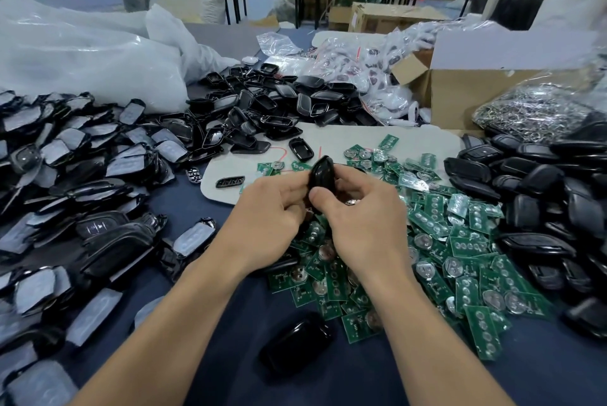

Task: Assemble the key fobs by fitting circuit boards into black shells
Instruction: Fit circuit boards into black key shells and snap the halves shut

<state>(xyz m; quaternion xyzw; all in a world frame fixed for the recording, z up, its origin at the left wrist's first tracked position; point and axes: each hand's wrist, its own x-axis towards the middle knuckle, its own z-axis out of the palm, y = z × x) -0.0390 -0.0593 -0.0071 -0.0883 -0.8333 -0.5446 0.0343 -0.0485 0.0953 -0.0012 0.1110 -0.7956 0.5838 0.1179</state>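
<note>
Your forearms (184, 323) cross the blue cloth (230, 382) toward the heap of green boards (460, 257), which spreads under and right of your hands. Left hand (272, 208) and right hand (364, 215) both pinch one black fob (323, 175) between them, its long axis pointing away from you, right thumb (320, 195) on its near end.

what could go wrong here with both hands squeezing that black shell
1. The left hand and right hand pinch the black shell above the green circuit boards; if it slips, it could drop into the pile.
2. Its inside is hidden, so pressing may trap a crooked board.
</note>
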